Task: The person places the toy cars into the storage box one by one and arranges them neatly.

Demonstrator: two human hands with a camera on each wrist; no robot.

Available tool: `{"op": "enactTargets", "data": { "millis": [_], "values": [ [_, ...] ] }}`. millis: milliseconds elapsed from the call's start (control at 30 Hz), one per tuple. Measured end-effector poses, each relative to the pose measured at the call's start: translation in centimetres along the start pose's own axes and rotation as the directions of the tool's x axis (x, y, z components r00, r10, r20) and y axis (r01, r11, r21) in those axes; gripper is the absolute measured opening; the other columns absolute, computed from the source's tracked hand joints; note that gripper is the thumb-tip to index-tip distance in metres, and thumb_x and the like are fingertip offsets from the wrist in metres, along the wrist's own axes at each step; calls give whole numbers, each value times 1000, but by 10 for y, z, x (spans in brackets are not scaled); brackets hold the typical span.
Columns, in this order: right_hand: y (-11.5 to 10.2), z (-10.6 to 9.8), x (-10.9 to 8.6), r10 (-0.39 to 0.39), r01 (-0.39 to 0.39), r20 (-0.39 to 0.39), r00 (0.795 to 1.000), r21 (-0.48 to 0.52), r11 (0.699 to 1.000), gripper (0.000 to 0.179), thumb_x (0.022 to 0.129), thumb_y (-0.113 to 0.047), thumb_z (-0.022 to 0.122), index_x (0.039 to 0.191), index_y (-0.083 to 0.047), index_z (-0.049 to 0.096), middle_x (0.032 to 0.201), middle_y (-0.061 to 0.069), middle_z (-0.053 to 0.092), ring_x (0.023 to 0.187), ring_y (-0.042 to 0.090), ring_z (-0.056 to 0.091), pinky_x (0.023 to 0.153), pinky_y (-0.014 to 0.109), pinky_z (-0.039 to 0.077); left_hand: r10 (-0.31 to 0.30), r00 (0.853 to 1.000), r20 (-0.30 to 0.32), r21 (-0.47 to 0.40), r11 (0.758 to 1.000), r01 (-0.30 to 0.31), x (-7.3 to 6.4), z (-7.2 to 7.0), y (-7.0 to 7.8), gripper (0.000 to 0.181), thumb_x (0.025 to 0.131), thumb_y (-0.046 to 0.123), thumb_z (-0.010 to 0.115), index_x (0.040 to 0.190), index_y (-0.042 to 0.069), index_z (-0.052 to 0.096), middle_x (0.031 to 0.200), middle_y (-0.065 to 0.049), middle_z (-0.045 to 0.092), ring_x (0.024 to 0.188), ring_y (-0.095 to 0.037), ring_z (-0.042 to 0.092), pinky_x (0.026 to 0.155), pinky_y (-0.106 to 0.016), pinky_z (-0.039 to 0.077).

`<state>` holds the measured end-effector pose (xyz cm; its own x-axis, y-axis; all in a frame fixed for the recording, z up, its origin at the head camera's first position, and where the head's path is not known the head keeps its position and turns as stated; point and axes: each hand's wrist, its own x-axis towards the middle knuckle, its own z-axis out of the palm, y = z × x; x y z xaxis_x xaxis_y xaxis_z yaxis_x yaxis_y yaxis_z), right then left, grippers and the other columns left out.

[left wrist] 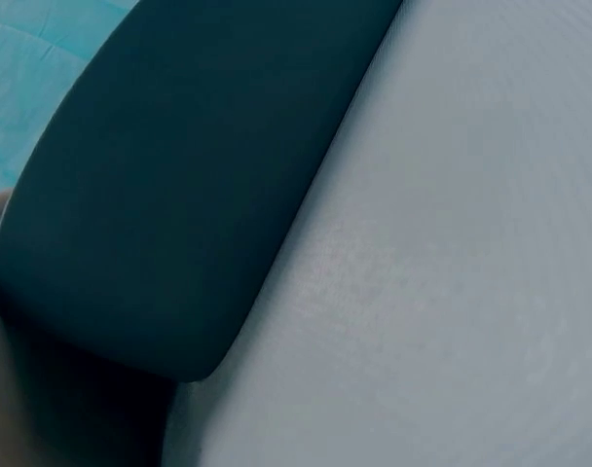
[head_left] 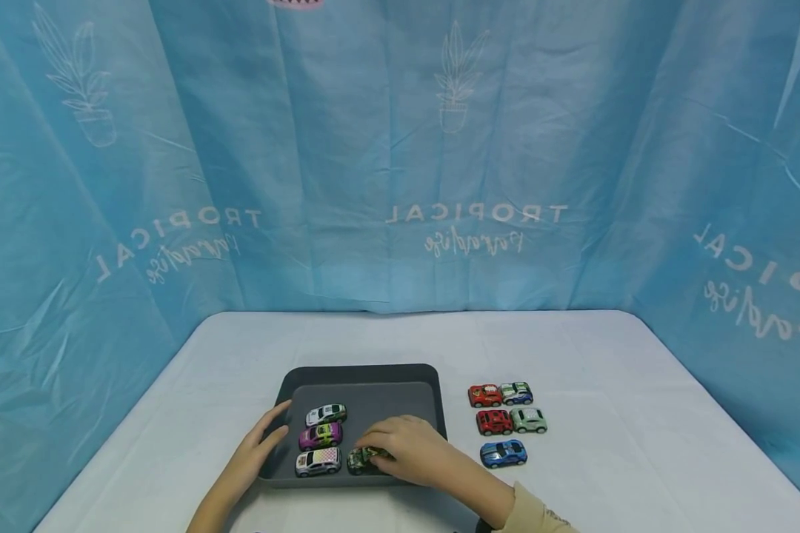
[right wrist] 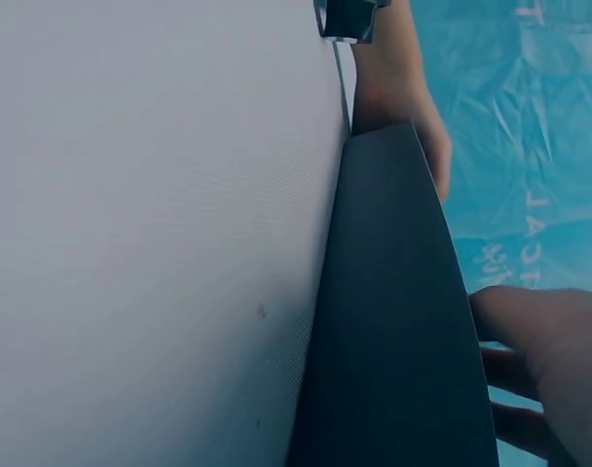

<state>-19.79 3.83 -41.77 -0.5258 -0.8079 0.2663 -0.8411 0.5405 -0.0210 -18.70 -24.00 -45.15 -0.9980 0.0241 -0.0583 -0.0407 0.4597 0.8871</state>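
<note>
In the head view my right hand [head_left: 407,448] pinches a dark green toy car [head_left: 360,460], patterned like camouflage, low over the front of the grey tray [head_left: 373,375]. Its fingers cover part of the car. Left of it in the tray stand a white-and-green toy car [head_left: 326,414], a purple toy car [head_left: 320,436] and a white toy car with a pink-dotted roof [head_left: 318,462], lined up front to back. My left hand [head_left: 250,455] rests at the tray's left rim, fingers loosely extended and thumb over the inside.
Right of the tray, several toy cars stand on the white tablecloth [head_left: 573,355]: two red ones [head_left: 485,395], a white-and-blue one [head_left: 516,393], a pale green one [head_left: 529,420] and a blue one [head_left: 503,453]. A blue curtain [head_left: 347,148] surrounds the table's back and sides.
</note>
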Motion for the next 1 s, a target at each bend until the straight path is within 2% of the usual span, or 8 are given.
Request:
{"op": "enactTargets", "data": {
  "millis": [100,300,567,800,1000],
  "values": [
    [2,-3,-7,-10,9,-36,999,-16,1000,31,88,-31,59,119,-29,59,118,-13,61,108,6,58,94,34,48,4,1000,5,-7,1000,-4,0,0,0,55,95,38,42,142,13,27,150,-19,18,138,-44,8,106,-67,9],
    [10,-9,-24,-52,40,-160,986,-75,996,41,88,-38,57,126,-25,53,126,-8,57,114,11,54,97,42,45,2,1000,6,-17,1000,-2,-1,0,-1,54,95,37,42,142,14,28,150,-19,18,138,-44,8,106,-66,9],
    [24,-19,-50,24,-57,-177,984,-184,981,51,87,-48,53,134,-30,43,136,-6,48,123,16,48,102,47,38,9,1000,3,-13,1000,-9,-1,1,-1,54,95,36,42,142,13,28,150,-19,19,138,-44,9,106,-66,10],
    [38,-26,-75,61,-132,-267,962,-259,957,55,81,-48,61,131,-29,48,136,-5,48,122,16,48,98,49,40,4,1000,4,-16,1000,-4,-1,0,0,55,95,37,42,142,14,28,150,-18,18,138,-43,9,107,-66,9],
    [48,-36,-94,108,-195,-300,948,-276,941,58,77,-46,66,129,-28,50,134,-4,51,119,17,51,98,50,36,6,1000,5,-24,1000,-6,0,-1,0,54,95,37,42,142,14,28,151,-18,18,138,-43,8,107,-66,9]
  ]
}}
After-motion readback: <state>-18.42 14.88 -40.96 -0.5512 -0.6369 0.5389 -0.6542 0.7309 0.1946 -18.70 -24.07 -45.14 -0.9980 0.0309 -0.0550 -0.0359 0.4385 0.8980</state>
